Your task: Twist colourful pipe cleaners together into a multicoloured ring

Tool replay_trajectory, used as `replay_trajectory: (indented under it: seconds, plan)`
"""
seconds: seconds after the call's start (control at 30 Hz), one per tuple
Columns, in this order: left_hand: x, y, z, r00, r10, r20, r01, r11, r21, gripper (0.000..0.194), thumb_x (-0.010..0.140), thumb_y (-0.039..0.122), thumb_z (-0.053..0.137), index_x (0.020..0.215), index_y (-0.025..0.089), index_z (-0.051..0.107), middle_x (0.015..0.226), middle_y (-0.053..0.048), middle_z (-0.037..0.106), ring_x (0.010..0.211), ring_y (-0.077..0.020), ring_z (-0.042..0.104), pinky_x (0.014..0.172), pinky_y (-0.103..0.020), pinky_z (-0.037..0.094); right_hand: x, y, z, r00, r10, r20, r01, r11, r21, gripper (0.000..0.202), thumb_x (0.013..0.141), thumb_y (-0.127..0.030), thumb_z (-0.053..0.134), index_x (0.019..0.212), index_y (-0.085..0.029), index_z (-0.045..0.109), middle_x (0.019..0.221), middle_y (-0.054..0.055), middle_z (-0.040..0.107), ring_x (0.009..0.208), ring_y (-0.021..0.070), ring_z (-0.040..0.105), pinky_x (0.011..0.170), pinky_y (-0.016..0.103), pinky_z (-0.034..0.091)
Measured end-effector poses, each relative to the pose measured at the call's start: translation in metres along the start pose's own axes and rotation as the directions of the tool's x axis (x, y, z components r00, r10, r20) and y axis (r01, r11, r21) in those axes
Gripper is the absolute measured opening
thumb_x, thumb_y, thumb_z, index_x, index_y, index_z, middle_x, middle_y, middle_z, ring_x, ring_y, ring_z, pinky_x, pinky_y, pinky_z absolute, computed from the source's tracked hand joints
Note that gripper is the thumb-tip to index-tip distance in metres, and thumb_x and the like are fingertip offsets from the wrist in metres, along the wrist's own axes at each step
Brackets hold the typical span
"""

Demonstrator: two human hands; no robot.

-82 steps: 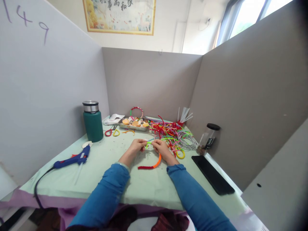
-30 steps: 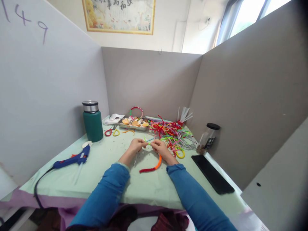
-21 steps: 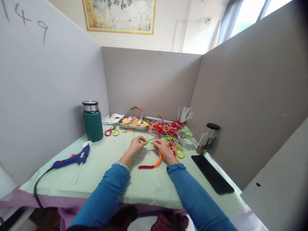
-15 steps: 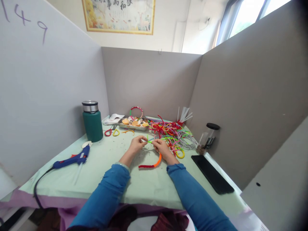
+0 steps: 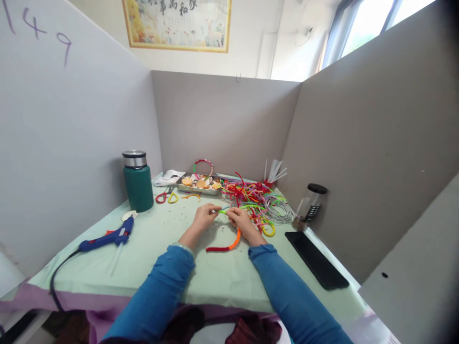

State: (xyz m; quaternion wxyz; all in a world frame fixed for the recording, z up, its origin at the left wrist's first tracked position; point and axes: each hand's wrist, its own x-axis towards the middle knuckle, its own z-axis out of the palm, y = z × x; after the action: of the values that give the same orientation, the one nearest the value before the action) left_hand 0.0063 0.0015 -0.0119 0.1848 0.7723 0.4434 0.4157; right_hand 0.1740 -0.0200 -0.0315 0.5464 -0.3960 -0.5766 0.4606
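Note:
My left hand (image 5: pixel 205 216) pinches the tip of a bright green pipe cleaner (image 5: pixel 223 211) between thumb and fingers. A short way to the right, my right hand (image 5: pixel 241 220) grips the same green strand with its fingertips. From beneath the right hand a curved strip wrapped in orange and dark red pipe cleaner (image 5: pixel 234 242) bends toward the left, its red end low over the table. Whether it joins the green strand is hidden by the right hand. Behind the hands lies a tangled heap of coloured pipe cleaners (image 5: pixel 247 191).
A metal tray (image 5: pixel 201 191) of shell-like pieces stands at the back, with a wrapped ring (image 5: pixel 203 160) behind it. Scissors (image 5: pixel 167 197), a green bottle (image 5: pixel 138 186) and a blue glue gun (image 5: pixel 107 239) are on the left. A black phone-like slab (image 5: pixel 315 260) lies right, near a clear jar (image 5: pixel 315 203).
The green tip that stuck up beside my left fingers has come down, and the strand now runs flatter between the hands. My right hand has barely moved.

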Motion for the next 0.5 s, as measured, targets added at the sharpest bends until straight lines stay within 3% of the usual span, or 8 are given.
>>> replay_trajectory:
  seconds: [0.5]
  plan:
    - [-0.0004, -0.0011, 0.0007, 1.000, -0.003, 0.029, -0.002, 0.985, 0.172, 0.022, 0.073, 0.022, 0.058, 0.091, 0.019, 0.070, 0.087, -0.004, 0.062, 0.077, -0.0134, 0.057, 0.073, -0.023, 0.041, -0.0008, -0.0012, 0.0008, 1.000, -0.003, 0.011, 0.003, 1.000, -0.001, 0.023, 0.068, -0.036, 0.059, 0.062, -0.017, 0.049, 0.047, -0.006, 0.041, 0.041, 0.0060, 0.030, 0.041, 0.022, 0.019]
